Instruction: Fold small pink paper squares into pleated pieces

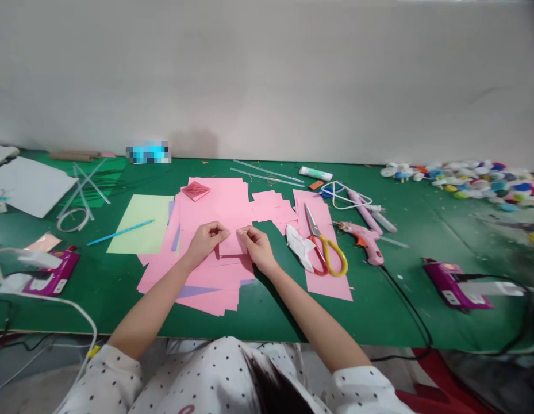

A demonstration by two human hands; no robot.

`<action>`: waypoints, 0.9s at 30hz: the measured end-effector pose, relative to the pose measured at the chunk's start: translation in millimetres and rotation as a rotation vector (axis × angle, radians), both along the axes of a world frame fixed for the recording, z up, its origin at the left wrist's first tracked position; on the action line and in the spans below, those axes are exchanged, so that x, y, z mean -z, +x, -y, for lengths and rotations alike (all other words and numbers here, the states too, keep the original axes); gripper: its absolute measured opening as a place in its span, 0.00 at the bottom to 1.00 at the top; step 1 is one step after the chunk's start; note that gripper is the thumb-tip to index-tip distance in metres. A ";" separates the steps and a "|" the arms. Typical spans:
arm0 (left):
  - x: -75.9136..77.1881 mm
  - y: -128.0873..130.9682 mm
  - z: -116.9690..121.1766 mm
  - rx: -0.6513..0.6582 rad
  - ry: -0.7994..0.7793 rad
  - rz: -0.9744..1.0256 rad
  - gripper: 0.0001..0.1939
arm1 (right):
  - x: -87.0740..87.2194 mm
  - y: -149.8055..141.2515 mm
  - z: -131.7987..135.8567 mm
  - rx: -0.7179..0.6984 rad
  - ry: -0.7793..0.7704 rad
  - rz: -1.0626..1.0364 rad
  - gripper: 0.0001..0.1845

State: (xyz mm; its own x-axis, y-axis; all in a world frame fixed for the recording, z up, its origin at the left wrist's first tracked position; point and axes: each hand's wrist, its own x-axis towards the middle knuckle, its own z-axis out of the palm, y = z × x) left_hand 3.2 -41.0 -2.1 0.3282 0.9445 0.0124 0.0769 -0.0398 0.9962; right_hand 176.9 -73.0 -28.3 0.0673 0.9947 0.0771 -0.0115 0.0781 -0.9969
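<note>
Between my two hands is a small piece of pink paper, above a loose stack of larger pink sheets. My left hand pinches its left edge, thumb and finger together. On its right edge, the fingers of my right hand are closed too. A pleated pink paper fold lies at the top left of the stack. Small pink paper pieces are spread to the right of it. Scissors with red and yellow handles rest on another pink sheet, beside a crumpled white tissue.
On the right are a pink glue gun, a glue stick and a heap of bottle caps. A blue pencil crosses a pale green sheet on the left. Purple power strips with cables sit at both sides.
</note>
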 end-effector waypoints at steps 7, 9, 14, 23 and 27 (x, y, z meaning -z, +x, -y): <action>1.4 0.6 1.6 -0.033 0.006 -0.010 0.13 | -3.2 1.1 1.3 0.001 0.004 -0.058 0.17; 2.4 1.0 2.2 -0.030 0.008 -0.002 0.13 | -3.0 2.2 2.0 -0.003 0.009 -0.069 0.17; 5.4 2.7 1.2 -0.032 0.029 0.019 0.12 | -3.3 2.7 2.8 0.003 -0.001 -0.074 0.18; 8.5 6.4 -0.7 -0.052 0.089 0.005 0.13 | -0.4 4.3 1.6 -0.001 0.018 -0.056 0.19; 7.2 6.7 -0.8 -0.047 0.071 0.013 0.15 | -1.1 4.1 2.2 0.016 0.047 -0.043 0.20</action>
